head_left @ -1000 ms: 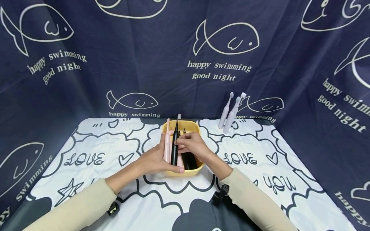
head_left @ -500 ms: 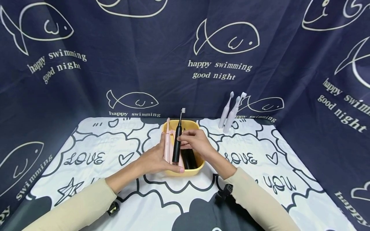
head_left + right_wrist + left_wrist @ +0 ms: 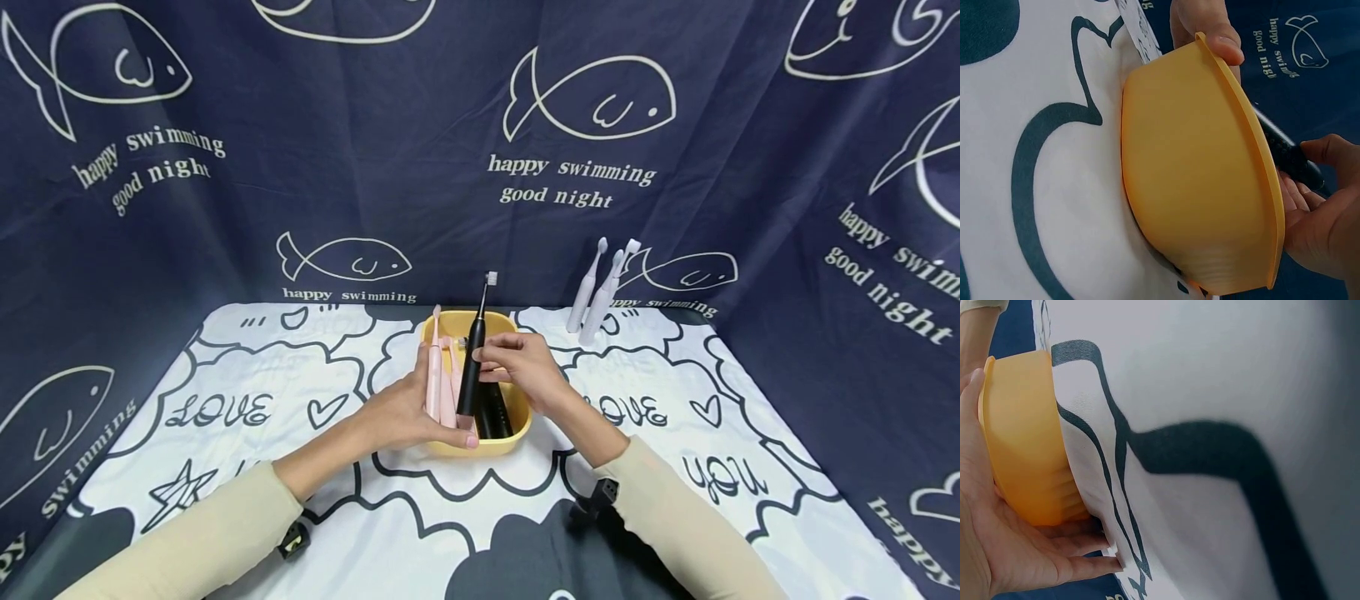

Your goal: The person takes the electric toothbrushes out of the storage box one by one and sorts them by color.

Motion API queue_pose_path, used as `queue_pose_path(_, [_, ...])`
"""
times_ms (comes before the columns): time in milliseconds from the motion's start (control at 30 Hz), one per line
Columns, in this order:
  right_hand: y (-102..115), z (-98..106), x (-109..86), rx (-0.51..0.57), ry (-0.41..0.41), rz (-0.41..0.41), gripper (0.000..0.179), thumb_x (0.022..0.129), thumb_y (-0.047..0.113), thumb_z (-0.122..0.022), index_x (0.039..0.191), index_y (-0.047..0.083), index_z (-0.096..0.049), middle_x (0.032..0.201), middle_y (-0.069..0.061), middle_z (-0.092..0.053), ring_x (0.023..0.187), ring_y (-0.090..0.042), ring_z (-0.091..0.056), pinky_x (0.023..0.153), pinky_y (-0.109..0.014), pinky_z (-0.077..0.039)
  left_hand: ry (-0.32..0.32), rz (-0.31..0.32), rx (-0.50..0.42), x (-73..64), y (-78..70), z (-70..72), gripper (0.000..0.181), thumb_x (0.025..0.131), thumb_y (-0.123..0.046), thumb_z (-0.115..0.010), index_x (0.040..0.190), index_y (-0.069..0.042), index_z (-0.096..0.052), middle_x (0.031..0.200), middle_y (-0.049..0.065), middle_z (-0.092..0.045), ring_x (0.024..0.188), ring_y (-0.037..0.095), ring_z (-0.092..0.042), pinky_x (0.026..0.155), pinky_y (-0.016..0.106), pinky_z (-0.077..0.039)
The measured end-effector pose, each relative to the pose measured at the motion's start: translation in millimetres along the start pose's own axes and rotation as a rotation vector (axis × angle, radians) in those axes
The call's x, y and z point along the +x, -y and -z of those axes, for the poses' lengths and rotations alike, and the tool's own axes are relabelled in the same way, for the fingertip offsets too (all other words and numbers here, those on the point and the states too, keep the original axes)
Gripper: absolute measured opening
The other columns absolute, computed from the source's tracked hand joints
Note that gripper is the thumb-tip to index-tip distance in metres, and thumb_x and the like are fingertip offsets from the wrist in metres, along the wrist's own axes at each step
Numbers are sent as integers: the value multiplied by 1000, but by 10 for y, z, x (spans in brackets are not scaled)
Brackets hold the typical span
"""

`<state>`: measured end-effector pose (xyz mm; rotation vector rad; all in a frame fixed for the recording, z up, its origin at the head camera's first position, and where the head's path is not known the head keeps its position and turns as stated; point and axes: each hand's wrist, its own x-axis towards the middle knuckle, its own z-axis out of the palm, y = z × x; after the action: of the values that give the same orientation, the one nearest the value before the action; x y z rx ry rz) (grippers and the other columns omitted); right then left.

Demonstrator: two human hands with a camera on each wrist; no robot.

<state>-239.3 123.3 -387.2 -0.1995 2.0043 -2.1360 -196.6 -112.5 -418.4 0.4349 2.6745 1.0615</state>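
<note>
A yellow basin point(image 3: 491, 448) stands on the table in the head view, its wall filling much of the right wrist view. My left hand point(image 3: 401, 412) holds its left side, with the thumb across the front rim and the fingers point(image 3: 1079, 545) along the outside. Above the basin, my right hand point(image 3: 528, 367) pinches a black electric toothbrush point(image 3: 470, 379) by its handle; the brush is tilted, white bristles up. A pink electric toothbrush point(image 3: 434, 383) leans upright at the left inside the basin, beside other pink ones. Black handles point(image 3: 492, 412) lie in its right part, partly hidden by my right hand.
Pale purple electric toothbrushes point(image 3: 596, 308) stand upright at the back right of the table, showing three brush heads. A white cloth point(image 3: 247, 367) with black drawings covers the table. Dark blue curtain fabric point(image 3: 450, 125) with fish drawings rises behind and at the sides.
My right hand has moved up and to the right with the black toothbrush, which now tilts further right. More pink toothbrushes show in the basin. My left hand has stayed in place.
</note>
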Motion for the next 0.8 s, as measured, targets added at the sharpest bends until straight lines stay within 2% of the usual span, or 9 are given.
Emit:
queue_pose_path(133, [8,47,-4,20,-23,-12,26,101,-3,-73,123,-15,-69,98,-2,-80,83,-15,-79,82,-31,-69,6,10,-8,-3,-2,-2,179,63,-86,-96,180,-14,19,184,24,-31,153,33,-56,124,55,-49])
queue_pose_path(367, [59,130,-24,32,-41,3,22,101,-2,-72,120,-12,-70,95,1,-80,87,-16,-80,82,-32,-70,-4,32,19,14,-12,-7,181,60,-88,-96,180,-16,19,177,25,-45,143,31,-64,118,53,-54])
queue_pose_path(633, [73,229,-52,19,-46,19,19,102,-1,-70,119,-11,-69,95,3,-80,86,-13,-80,83,-32,-70,-4,46,29,9,-18,-3,182,59,-89,-96,180,-17,20,181,23,-39,148,33,-61,121,54,-52])
queue_pose_path(800, [87,276,-70,33,-59,24,24,100,-3,-71,122,-12,-68,95,3,-79,85,-13,-80,83,-33,-70,-12,25,36,15,-7,0,180,61,-88,-96,180,-18,19,180,22,-41,146,33,-62,119,54,-53])
